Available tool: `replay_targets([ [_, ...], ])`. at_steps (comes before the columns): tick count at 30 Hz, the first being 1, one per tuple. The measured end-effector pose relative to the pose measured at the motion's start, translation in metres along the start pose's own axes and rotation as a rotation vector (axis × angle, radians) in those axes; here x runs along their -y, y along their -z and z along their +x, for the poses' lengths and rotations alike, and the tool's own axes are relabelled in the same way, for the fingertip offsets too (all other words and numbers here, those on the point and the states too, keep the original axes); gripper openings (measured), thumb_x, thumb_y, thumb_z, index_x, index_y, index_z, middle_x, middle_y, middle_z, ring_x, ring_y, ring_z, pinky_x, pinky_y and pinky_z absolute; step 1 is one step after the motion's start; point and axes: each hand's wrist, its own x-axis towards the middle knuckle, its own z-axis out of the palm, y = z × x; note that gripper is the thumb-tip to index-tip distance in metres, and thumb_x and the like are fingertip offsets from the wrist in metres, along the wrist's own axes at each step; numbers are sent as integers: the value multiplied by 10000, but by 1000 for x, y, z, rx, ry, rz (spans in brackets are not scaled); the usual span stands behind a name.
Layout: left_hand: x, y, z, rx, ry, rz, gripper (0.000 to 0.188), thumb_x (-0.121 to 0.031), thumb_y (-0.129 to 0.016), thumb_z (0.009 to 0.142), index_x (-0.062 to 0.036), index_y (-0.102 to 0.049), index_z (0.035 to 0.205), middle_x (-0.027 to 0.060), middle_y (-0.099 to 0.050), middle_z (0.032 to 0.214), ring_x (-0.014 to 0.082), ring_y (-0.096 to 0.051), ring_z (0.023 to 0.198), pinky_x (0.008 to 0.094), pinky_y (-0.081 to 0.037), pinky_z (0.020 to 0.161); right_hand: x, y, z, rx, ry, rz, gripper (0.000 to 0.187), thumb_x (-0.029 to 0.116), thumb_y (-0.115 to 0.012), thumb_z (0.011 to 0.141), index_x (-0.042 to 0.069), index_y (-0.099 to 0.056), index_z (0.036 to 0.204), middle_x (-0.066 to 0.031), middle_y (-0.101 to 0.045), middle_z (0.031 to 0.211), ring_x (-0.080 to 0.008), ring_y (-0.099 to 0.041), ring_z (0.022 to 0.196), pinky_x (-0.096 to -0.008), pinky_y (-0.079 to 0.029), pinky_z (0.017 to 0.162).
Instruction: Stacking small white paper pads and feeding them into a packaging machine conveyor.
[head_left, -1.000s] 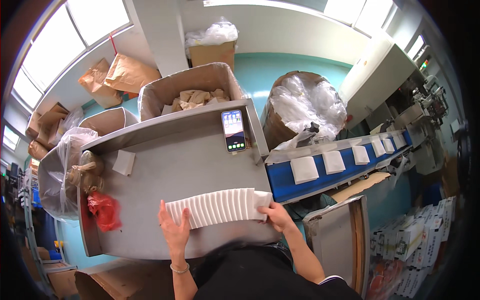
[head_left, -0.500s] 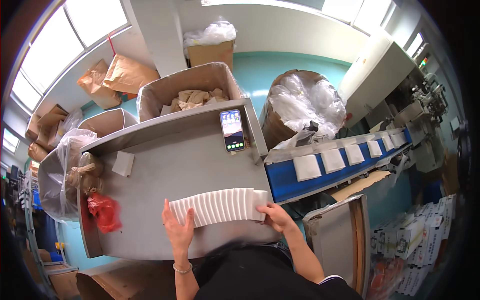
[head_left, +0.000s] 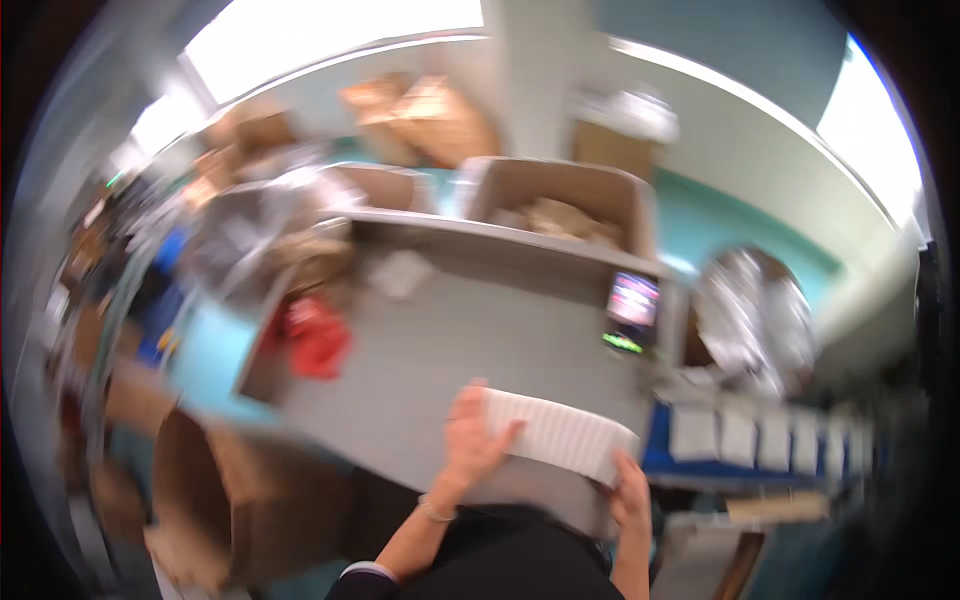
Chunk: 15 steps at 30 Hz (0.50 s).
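Observation:
Between my two hands is a row of white folded paper napkins point(head_left: 556, 431), standing on edge and packed side by side. My left hand point(head_left: 474, 437) presses its left end, thumb along the near side. At the right end, my right hand point(head_left: 629, 490) grips the row with the fingers partly hidden. The row is over the grey metal table point(head_left: 400, 350); motion blur hides whether it touches the surface. More white napkins point(head_left: 738, 439) lie spaced out on the blue conveyor belt to the right. One white napkin point(head_left: 401, 274) is on the table's far left.
A phone point(head_left: 632, 312) with a lit screen is at the table's far right corner. A red plastic bag point(head_left: 316, 338) lies along the left edge. Beyond the raised rim stands a lined carton point(head_left: 640, 205) with brown paper inside. An open cardboard box point(head_left: 240, 500) stands at lower left.
The whole view has swung left and blurred, so the table and belt appear farther right. Both hands still hold the row of napkins, and the row looks more tightly packed.

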Motion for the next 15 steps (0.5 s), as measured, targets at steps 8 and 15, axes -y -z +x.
replay_targets([
  [8,-18,-2,-6,110,190,-72,890,-612,-594,847,-67,-277,1476,241,-425,1388,411,-444,1273,532,-395,1011,-10,113,28,-140,615,-816,372,284,-564,960,-15,-614,1177,-114,-659,1001,-245,-614,873,-365,-494,775],
  [15,-20,-10,-16,181,195,-156,909,-619,-583,853,-98,-222,1505,274,-365,1430,434,-383,1323,572,-367,1018,36,-16,-8,-116,444,-1125,625,466,-475,991,-61,-483,1326,-198,-550,1293,-352,-555,1106,-436,-429,924],
])
